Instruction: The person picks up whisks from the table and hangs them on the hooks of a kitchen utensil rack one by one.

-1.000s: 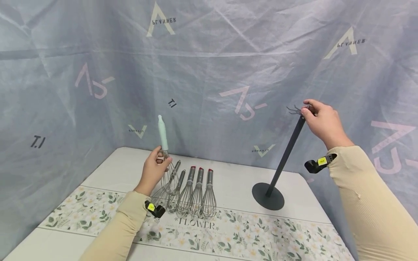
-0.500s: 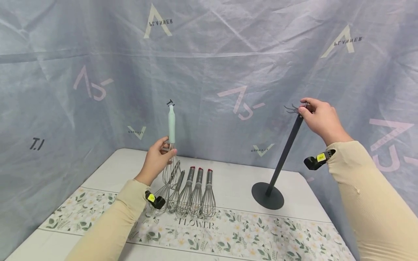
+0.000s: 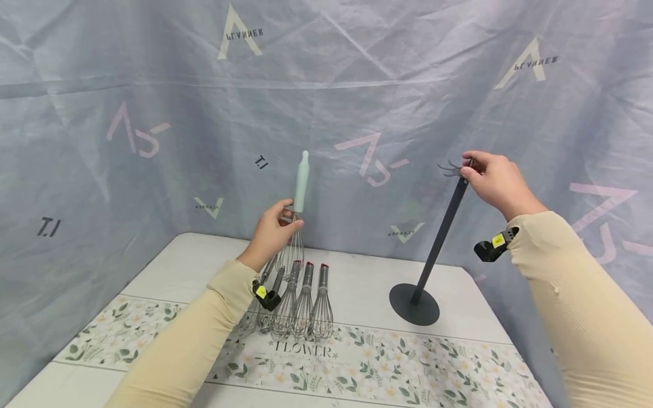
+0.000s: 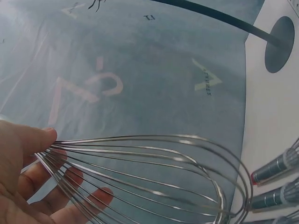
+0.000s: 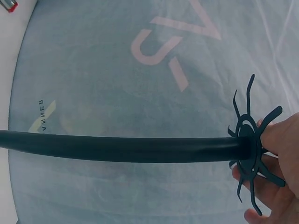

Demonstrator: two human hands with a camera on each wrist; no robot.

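My left hand [image 3: 272,232] pinches a whisk [image 3: 301,184] with a mint-green handle, just below the handle where the wires come together. The whisk is held upright, handle up, above the table. In the left wrist view its wire loops [image 4: 182,156] spread away from the thumb and fingers. On the right, my right hand [image 3: 497,181] grips the top of a black utensil stand [image 3: 442,238] with a round base. Curved hooks [image 5: 271,115] fan out around the top in the right wrist view, partly covering the fingers. Nothing hangs on the hooks that show.
Several metal whisks [image 3: 322,306] lie side by side on the white table [image 3: 367,283], some with red-tipped handles. My left forearm partly covers the leftmost ones. A floral printed band [image 3: 388,368] crosses the table. A grey-blue curtain [image 3: 316,102] hangs behind.
My left hand has carried the green-handled whisk to the right and upward, away from the left end of the row. The right hand keeps its hold on the stand.
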